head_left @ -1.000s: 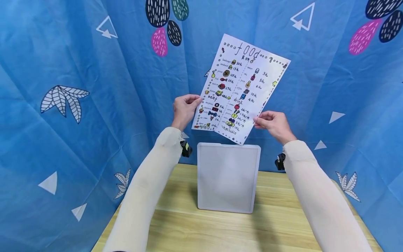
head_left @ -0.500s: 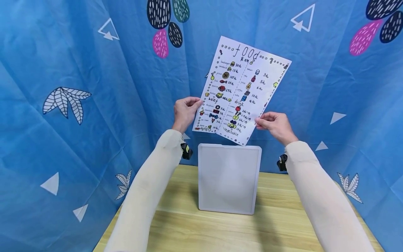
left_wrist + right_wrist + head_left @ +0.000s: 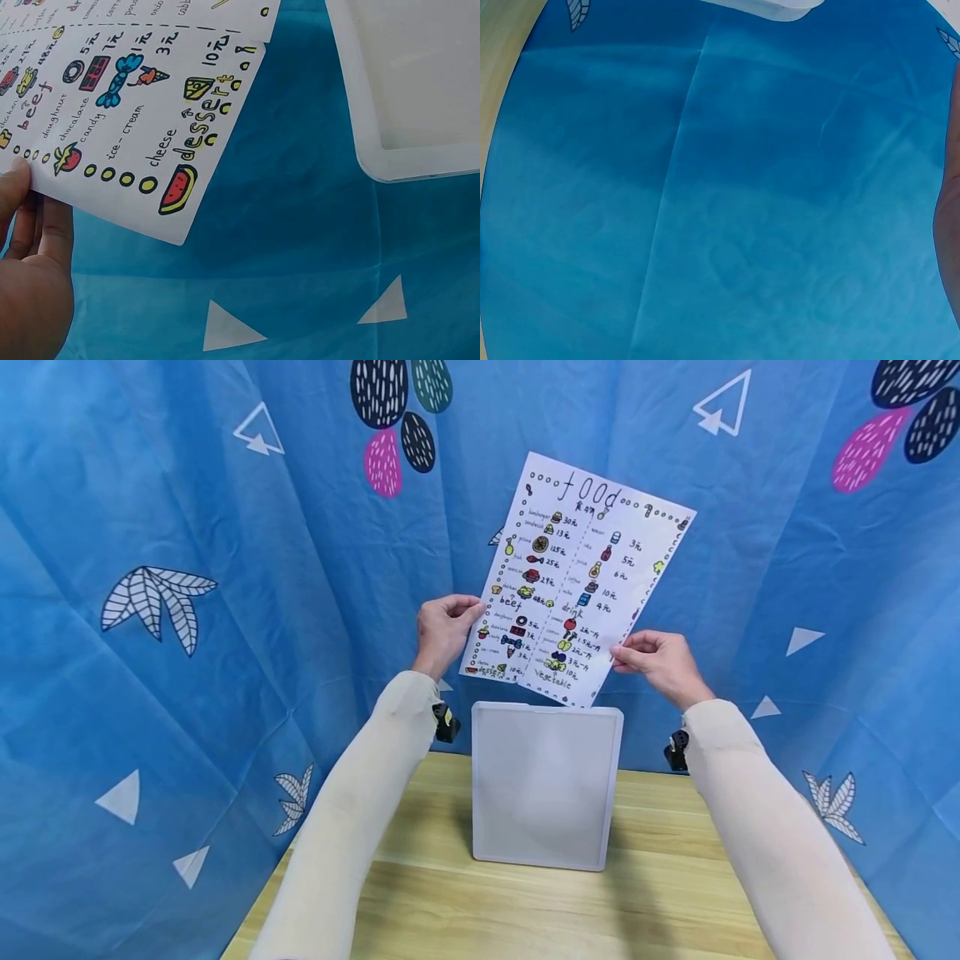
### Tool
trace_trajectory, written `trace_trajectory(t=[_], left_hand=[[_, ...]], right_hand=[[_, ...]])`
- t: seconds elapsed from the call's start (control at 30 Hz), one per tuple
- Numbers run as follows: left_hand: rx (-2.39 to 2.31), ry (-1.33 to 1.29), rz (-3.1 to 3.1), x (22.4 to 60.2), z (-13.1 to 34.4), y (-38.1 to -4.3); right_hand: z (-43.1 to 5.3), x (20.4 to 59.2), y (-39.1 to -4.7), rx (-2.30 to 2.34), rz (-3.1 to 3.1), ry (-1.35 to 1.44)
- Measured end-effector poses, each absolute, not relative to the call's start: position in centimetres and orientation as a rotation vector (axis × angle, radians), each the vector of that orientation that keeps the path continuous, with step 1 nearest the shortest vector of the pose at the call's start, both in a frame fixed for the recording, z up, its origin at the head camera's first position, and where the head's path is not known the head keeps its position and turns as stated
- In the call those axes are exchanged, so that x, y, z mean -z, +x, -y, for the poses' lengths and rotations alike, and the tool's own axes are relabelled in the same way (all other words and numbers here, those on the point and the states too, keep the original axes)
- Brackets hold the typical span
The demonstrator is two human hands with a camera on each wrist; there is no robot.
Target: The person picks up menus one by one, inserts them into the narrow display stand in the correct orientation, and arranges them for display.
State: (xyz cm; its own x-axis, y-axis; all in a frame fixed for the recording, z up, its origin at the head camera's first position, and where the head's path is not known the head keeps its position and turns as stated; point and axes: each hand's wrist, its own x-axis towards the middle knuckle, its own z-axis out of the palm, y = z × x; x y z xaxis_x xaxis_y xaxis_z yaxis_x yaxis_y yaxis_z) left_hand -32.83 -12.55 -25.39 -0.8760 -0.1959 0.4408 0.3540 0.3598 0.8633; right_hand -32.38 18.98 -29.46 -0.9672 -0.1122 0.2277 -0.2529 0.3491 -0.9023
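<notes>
A white paper menu (image 3: 547,602), headed "food" and covered in small coloured drawings and prices, is held up tilted in the head view. My left hand (image 3: 444,631) pinches its left edge between thumb and fingers; the left wrist view shows this hand (image 3: 34,262) beside the dessert corner of the menu (image 3: 142,150). On the other side, my right hand (image 3: 660,664) pinches the lower right edge. Just under the paper stands a white-framed upright panel (image 3: 540,785) with a plain pale face. Only a strip of the right hand (image 3: 949,217) shows in the right wrist view.
The panel stands on a light wooden table (image 3: 495,910). Blue patterned cloth (image 3: 225,652) hangs behind and along both sides. Small black cameras (image 3: 446,723) sit at both wrists.
The menu and both hands have come slightly down, so the paper's lower corner now meets the panel's top edge in the head view. Both hands keep their pinch. The panel stays put.
</notes>
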Motion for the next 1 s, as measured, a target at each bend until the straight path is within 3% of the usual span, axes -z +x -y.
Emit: trace_trajectory(t=[1.0], left_hand=[[1.608,-0.129,2.196,27.4,12.3,-33.0]], right_hand=[[-20.4,30.5,-32.4,-1.663,2.501,0.401]])
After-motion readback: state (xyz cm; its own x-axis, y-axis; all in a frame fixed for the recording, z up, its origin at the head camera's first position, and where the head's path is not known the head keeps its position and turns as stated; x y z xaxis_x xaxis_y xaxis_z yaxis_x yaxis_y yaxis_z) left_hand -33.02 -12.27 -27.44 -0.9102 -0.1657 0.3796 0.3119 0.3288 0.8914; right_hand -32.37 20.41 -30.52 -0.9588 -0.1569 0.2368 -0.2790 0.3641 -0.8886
